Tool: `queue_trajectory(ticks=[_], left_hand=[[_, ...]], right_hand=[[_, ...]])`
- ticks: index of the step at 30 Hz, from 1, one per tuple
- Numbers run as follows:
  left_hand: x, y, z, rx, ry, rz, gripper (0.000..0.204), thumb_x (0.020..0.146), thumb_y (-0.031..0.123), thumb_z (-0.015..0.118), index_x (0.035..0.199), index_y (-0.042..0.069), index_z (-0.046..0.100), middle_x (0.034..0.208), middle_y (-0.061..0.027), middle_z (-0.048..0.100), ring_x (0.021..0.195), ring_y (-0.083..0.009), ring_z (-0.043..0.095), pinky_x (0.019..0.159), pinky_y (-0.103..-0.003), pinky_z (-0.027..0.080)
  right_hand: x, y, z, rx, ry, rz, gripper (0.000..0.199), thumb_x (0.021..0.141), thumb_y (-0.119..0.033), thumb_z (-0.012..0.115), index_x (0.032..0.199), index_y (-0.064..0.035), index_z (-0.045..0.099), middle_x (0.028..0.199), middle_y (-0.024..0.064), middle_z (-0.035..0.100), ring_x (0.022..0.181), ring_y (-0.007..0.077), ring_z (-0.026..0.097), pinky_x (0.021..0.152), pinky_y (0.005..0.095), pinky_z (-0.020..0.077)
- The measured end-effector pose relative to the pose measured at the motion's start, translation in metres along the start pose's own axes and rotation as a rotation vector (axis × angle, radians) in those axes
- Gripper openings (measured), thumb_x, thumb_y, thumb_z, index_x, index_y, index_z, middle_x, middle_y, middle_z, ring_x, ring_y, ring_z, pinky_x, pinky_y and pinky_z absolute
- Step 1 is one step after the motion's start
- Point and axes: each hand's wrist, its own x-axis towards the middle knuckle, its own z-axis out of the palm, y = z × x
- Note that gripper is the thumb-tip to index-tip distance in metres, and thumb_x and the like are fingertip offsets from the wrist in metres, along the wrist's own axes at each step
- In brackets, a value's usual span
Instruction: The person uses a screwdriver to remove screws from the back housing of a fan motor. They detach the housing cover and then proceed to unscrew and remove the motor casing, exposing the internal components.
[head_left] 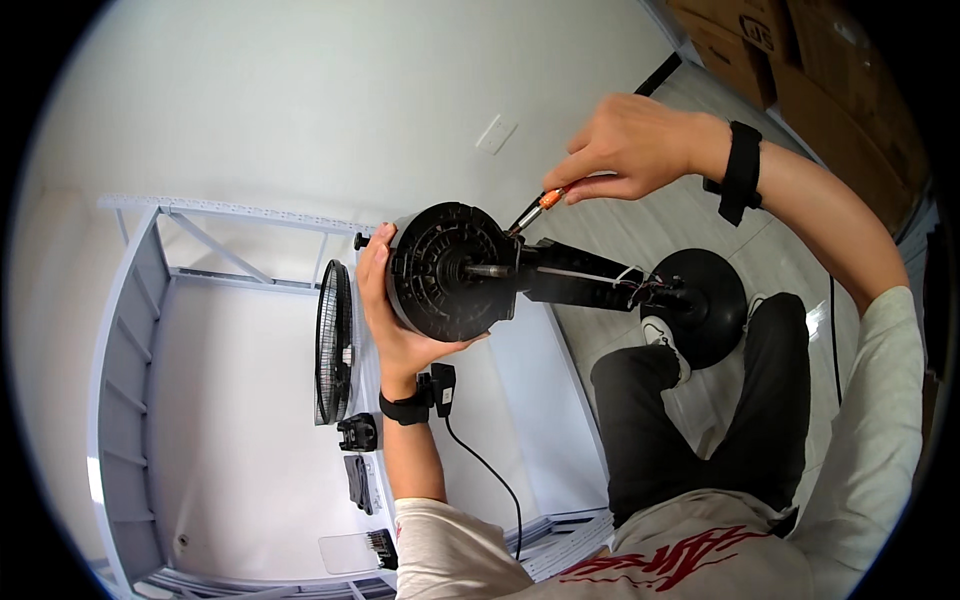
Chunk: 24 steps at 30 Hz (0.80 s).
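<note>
A black fan motor housing (pixel 450 270) is held up in front of the person, its round face turned toward the camera and a short shaft (pixel 487 270) sticking out of its middle. The left hand (pixel 385 310) is wrapped around the housing's left rim from behind and below, fingers curled over the edge and the thumb pressed along the lower front, so the grip is closed firmly on the housing.

From the housing a black neck and pole (pixel 590 285) run to the right and away, ending in a round black base (pixel 705 300) above the person's knee; loose wires are seen where the pole meets the base. The long axis of the fan therefore lies left to right, slightly downward toward the base.

The right hand (pixel 625 150) is held above and to the right of the housing, wrist bent down, fingers pinched on a small screwdriver (pixel 535 210) with an orange collar. The screwdriver slopes down and to the left, and its tip is placed at the upper right edge of the housing, just beside the neck. The right hand is the one nearer that spot; whether the tip is seated in a screw cannot be told.

A fan grille (pixel 335 345) stands on edge against a white shelf frame (pixel 130 300) at the left.
</note>
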Motion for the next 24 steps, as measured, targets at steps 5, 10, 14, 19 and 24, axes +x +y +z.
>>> queue_trajectory(ticks=[5, 10, 14, 19, 24], left_hand=[[0.000, -0.005, -0.004, 0.015, -0.017, 0.041, 0.140, 0.044, 0.051, 0.100, 0.154, 0.008, 0.024, 0.154, -0.0220, 0.035, 0.141, -0.0395, 0.039, 0.118, -0.054, 0.033], [-0.001, -0.008, -0.004, -0.012, -0.030, 0.045, 0.141, 0.043, 0.052, 0.100, 0.153, 0.007, 0.025, 0.154, -0.0218, 0.034, 0.140, -0.0394, 0.040, 0.117, -0.053, 0.033], [0.003, -0.007, -0.005, 0.023, -0.047, 0.096, 0.141, 0.044, 0.053, 0.100, 0.153, 0.006, 0.025, 0.155, -0.0218, 0.034, 0.140, -0.0388, 0.040, 0.117, -0.052, 0.034], [0.000, -0.007, -0.004, 0.013, -0.043, 0.036, 0.141, 0.044, 0.052, 0.100, 0.153, 0.005, 0.025, 0.154, -0.0226, 0.035, 0.141, -0.0384, 0.040, 0.118, -0.051, 0.034], [0.002, 0.004, -0.002, -0.003, 0.046, -0.070, 0.125, 0.051, 0.046, 0.098, 0.152, 0.008, 0.034, 0.149, -0.0206, 0.045, 0.134, -0.0399, 0.046, 0.111, -0.053, 0.038]], right_hand=[[0.013, 0.011, -0.007, -0.064, 0.050, -0.167, 0.016, 0.093, -0.035, 0.069, 0.104, -0.0236, 0.075, 0.062, 0.0011, 0.060, 0.050, 0.0230, 0.053, 0.045, 0.0353, 0.0355], [0.018, 0.021, 0.008, 0.236, 0.085, -0.181, 0.018, 0.093, -0.038, 0.069, 0.100, -0.0230, 0.075, 0.059, 0.0009, 0.059, 0.049, 0.0224, 0.053, 0.045, 0.0352, 0.0357], [0.015, 0.021, -0.002, 0.017, -0.008, -0.182, 0.021, 0.096, -0.036, 0.064, 0.098, -0.0183, 0.074, 0.068, 0.0027, 0.067, 0.057, 0.0245, 0.060, 0.051, 0.0370, 0.0426], [0.022, 0.009, -0.010, -0.215, -0.025, -0.208, 0.021, 0.097, -0.036, 0.062, 0.087, -0.0182, 0.069, 0.062, 0.0041, 0.061, 0.053, 0.0264, 0.059, 0.046, 0.0384, 0.0419], [0.002, -0.056, 0.010, -0.332, 0.112, 0.101, 0.018, 0.092, -0.030, 0.065, 0.095, -0.0118, 0.068, 0.059, 0.0048, 0.051, 0.047, 0.0220, 0.054, 0.042, 0.0347, 0.0413]])
